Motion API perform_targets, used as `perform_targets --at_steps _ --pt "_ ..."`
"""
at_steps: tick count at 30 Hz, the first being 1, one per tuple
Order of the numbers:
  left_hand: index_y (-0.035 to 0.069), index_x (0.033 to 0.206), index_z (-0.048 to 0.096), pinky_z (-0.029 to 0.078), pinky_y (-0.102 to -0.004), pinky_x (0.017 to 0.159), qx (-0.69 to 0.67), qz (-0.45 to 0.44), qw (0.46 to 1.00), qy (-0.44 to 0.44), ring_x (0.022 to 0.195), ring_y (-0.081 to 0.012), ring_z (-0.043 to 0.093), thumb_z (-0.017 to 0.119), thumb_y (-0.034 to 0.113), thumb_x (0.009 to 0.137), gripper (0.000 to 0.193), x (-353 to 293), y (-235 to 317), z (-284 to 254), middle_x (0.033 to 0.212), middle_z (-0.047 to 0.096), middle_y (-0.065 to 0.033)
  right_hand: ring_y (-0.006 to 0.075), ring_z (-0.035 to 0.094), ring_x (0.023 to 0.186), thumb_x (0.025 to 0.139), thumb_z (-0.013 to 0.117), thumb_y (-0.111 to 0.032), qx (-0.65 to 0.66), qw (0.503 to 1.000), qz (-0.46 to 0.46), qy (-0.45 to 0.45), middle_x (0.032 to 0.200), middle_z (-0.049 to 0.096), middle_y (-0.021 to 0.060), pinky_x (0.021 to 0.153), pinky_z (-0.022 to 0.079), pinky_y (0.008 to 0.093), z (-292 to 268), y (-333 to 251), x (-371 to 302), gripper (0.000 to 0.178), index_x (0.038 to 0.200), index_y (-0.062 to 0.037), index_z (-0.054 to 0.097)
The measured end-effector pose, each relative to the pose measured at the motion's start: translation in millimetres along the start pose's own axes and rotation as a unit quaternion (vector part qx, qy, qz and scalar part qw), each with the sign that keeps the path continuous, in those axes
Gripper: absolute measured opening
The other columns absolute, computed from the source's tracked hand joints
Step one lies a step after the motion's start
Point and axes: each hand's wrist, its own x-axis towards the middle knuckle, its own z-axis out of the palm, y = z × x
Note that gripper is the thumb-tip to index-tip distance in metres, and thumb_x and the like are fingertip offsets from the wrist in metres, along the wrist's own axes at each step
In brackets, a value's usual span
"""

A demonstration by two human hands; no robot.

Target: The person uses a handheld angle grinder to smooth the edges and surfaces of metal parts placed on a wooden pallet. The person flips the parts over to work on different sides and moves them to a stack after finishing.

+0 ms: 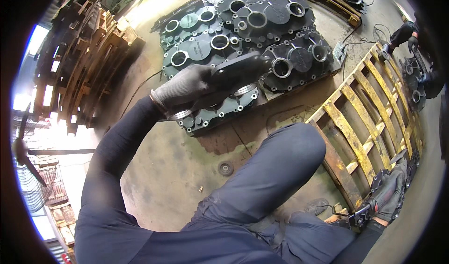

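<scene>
My left hand (184,86), in a grey work glove, is closed around the near end of a dark, flat metal plate (243,70). The plate is held over a stack of black cast metal covers (278,16) with round openings and bolt holes along their edges. Far to the right, my right hand (394,189), also gloved, is closed on a handheld power tool (367,211) with a thin cord or hose at its end. Beneath that hand lie dark metal parts (380,180) at the edge of a yellow pallet; the fingers partly hide them.
The yellow wooden pallet (351,123) stretches along my right. Another person's gloved hand (412,43) is beyond it, near more dark covers (415,81). Stacked wooden pallets (89,63) stand at the left. A small round disc (225,168) lies on the floor, and cables run about.
</scene>
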Motion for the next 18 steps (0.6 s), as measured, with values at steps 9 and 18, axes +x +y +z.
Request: perform_targets --at_steps 9,18 --pt "-0.002 0.134 0.065 0.053 -0.0288 0.097 0.051 0.014 0.998 -0.035 0.106 -0.0092 0.064 0.068 0.001 0.095 0.039 27.0 -48.1 -28.0 0.119 0.076 -0.0042 0.0137 0.063 0.084 0.102 0.069 -0.046 0.044 0.991 0.101 -0.076 0.103 0.065 0.0042 0.074 0.057 0.0270 -11.5 21.3 26.9 0.049 0.137 -0.0133 0.059" --pt "-0.003 0.127 0.068 0.055 -0.0340 0.095 0.113 0.025 0.993 0.001 0.107 -0.0179 0.071 0.071 0.012 0.093 0.037 85.5 -106.8 -78.3 0.117 0.077 -0.0151 0.0153 0.063 0.085 0.097 0.072 -0.054 -0.037 0.996 0.072 -0.031 0.101 0.064 0.0052 0.078 0.056 0.0278 25.6 18.0 -12.4 0.056 0.134 -0.0140 0.061"
